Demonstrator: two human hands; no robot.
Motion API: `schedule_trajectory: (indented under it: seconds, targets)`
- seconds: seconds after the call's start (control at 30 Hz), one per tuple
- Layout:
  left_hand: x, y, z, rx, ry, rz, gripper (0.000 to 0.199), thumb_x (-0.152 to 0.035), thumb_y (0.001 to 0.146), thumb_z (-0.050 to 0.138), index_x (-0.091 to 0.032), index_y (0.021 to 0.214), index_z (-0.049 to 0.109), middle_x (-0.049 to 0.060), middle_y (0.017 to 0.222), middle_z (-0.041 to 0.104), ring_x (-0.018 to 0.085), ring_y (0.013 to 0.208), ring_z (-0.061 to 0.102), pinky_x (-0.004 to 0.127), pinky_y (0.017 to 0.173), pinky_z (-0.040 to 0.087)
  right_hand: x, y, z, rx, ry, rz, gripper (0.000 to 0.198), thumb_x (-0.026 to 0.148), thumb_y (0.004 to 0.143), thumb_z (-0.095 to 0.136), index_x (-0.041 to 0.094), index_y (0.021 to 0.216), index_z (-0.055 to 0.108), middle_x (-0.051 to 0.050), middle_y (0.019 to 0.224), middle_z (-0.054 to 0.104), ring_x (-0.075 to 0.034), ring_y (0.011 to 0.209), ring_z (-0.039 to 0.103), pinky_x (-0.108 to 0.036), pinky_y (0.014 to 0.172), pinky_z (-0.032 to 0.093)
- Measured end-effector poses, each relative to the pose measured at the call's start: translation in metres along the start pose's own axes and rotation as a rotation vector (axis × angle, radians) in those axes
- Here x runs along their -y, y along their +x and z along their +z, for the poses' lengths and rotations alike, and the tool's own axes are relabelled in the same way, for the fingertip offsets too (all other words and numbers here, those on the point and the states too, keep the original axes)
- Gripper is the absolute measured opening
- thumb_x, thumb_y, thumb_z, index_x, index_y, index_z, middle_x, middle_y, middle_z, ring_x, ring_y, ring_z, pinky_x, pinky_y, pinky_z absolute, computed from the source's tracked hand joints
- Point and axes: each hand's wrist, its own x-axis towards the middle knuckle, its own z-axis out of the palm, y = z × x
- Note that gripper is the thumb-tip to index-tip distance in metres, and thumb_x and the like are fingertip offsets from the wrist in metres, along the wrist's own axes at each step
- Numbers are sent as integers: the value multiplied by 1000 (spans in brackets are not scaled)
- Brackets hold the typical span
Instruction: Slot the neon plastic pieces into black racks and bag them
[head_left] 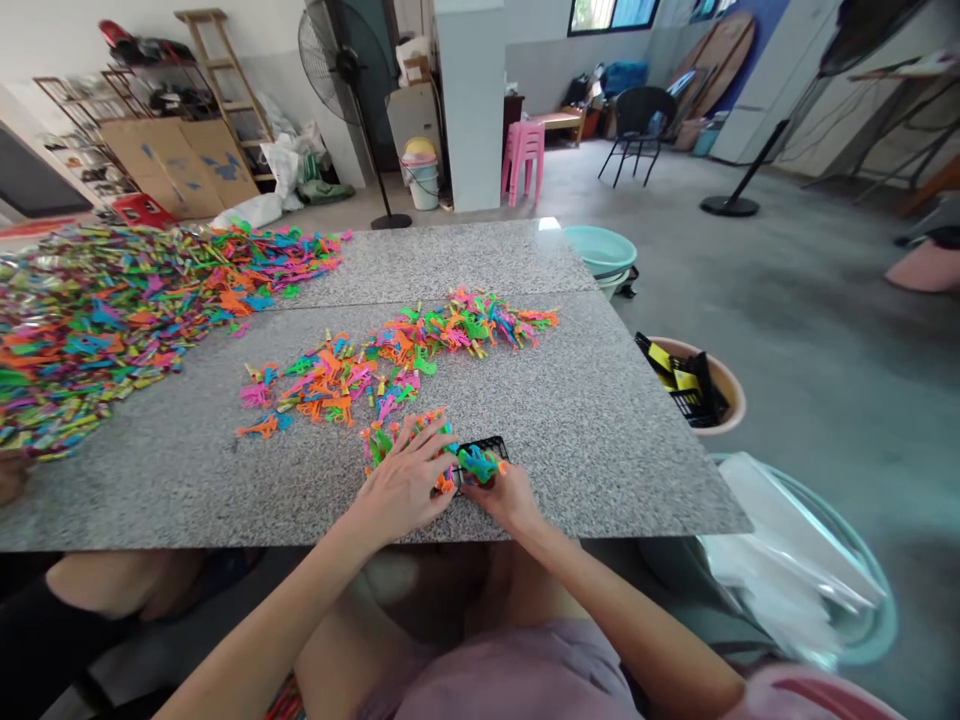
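A small black plastic basket (493, 446) with a grid wall stands near the front edge of the granite table. My right hand (513, 500) is at its right side, fingers closed round a few blue and green plastic pieces (477, 463) above the basket. My left hand (405, 478) lies with fingers stretched over a cluster of mixed orange, pink and green plastic pieces (375, 442), just left of the basket. How far that cluster reaches under the palm is hidden. Beyond both hands, a loose band of similar small pieces (330, 385) runs across the table.
A large heap of bright pieces (97, 320) covers the table's left side, with another person's hand (11, 475) beside it. Right of the table (600, 430), a round tub (731, 385) holds black and yellow items; a teal basin (874, 590) holds clear plastic.
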Motion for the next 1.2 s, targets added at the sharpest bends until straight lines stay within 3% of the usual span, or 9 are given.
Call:
schedule_trajectory:
  seconds: [0.33,0.5,0.6,0.73,0.9,1.0,1.07,1.13,1.2]
  targets:
    - [0,0,0,-9,-19,0,16,-19,83,57,-20,97,64,6,128,60,29,140,36,57,122,10,17,-4,8,101,-422,31,19,24,83,64,20,101,57,-5,84,72,-22,79,69,-26,64,43]
    - [-4,2,-1,-3,-28,-32,9,-16,79,57,-20,85,63,7,125,62,30,138,39,57,122,11,23,-9,12,150,-482,-9,24,13,84,57,17,107,52,-9,91,71,-23,85,68,-26,66,41]
    - [-4,0,1,-9,-28,-37,17,-18,81,57,-18,98,62,9,125,62,29,137,41,56,121,13,26,-6,9,183,-463,-23,25,12,84,55,16,108,51,-10,92,71,-24,84,69,-27,67,42]
    - [-1,-2,4,-32,-39,-4,44,-31,87,62,-16,127,50,11,128,59,29,139,38,54,121,13,29,-3,12,236,-495,-14,30,8,79,56,14,109,53,-12,92,71,-25,87,68,-28,70,44]
    - [0,-2,4,-21,-55,-1,35,-40,89,62,-25,120,58,5,127,62,29,138,40,55,120,14,16,0,5,285,-443,-114,34,4,77,55,14,110,56,-11,96,72,-22,86,69,-27,70,47]
    - [-2,-1,4,-27,-50,-8,31,-37,90,62,-25,118,59,5,128,61,29,138,40,55,119,18,14,31,-20,451,-398,-183,27,10,73,65,18,99,62,-3,87,72,-20,80,68,-25,67,48]
    - [-4,-1,4,-37,-44,-9,27,-35,90,62,-25,115,60,4,126,62,28,138,39,55,120,17,24,69,-30,364,-504,-206,21,11,78,60,17,97,65,-5,91,72,-20,86,68,-27,74,50]
    - [-6,-1,4,-54,-35,-21,24,-34,90,61,-26,113,61,4,122,64,28,137,41,55,120,16,42,112,-23,191,-617,-325,38,5,82,50,16,117,61,-11,117,66,-21,106,63,-31,88,48]
    - [-8,-3,3,-61,-29,-40,24,-33,91,60,-26,113,61,4,120,64,27,136,41,55,120,16,61,152,0,288,-674,-548,55,2,80,51,19,132,53,-12,140,52,-21,127,50,-32,100,43]
